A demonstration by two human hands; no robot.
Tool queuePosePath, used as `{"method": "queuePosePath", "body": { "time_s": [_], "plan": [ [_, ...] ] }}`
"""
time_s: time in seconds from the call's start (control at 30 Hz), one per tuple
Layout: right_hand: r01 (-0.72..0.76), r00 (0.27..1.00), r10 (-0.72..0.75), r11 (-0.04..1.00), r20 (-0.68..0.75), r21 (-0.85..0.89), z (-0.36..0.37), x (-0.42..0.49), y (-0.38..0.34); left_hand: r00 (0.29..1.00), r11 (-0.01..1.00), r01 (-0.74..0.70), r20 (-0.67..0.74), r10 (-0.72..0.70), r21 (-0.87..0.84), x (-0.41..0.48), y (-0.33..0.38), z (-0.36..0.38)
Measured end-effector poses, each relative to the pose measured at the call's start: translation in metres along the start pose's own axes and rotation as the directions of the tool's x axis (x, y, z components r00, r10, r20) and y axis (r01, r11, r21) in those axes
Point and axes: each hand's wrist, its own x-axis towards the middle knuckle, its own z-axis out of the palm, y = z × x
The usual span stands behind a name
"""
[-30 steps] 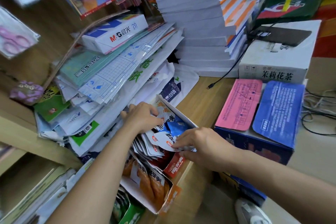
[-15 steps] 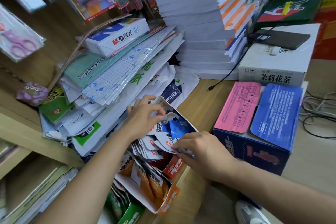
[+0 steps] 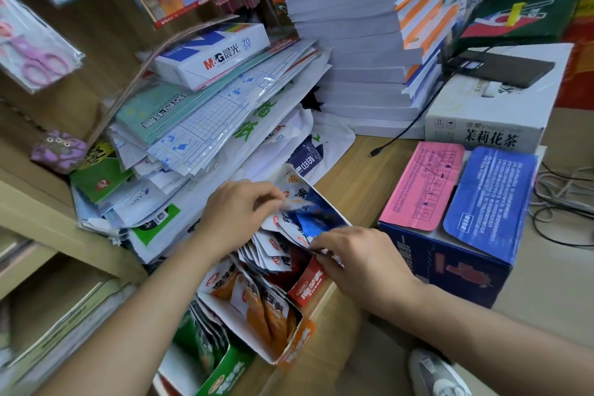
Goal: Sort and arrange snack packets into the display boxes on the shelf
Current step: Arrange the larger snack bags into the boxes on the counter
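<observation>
Three display boxes stand in a row at the front edge of the wooden counter. The far one, a red-fronted box (image 3: 309, 286), holds several white-and-blue snack packets (image 3: 279, 251). My left hand (image 3: 238, 212) reaches into its back end and pinches a packet top with curled fingers. My right hand (image 3: 360, 257) pinches the packets at the box's right wall. An orange box (image 3: 297, 342) nearer to me holds orange snack packets (image 3: 257, 302). A green box (image 3: 225, 373) with green packets sits nearest.
A slumped pile of paper packs and plastic sleeves (image 3: 199, 125) leans left of the boxes. A tall stack of white paper reams (image 3: 353, 42) stands behind. A blue carton with pink and blue flaps (image 3: 456, 202) sits right, a white tea box (image 3: 491, 119) behind it, cables (image 3: 559, 202) beyond.
My left hand shifted right, from the box's back flap onto a packet top. My right hand stays on the packets at the right wall. The camera tilted slightly.
</observation>
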Motion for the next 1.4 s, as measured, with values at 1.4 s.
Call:
{"method": "queuePosePath", "body": {
  "time_s": [1.4],
  "plan": [
    [-0.135,0.986,0.159,0.940,-0.054,0.312,-0.022,0.027,-0.039,0.914,0.934,0.325,-0.303,-0.270,0.150,-0.226,0.063,0.072]
  ]
}}
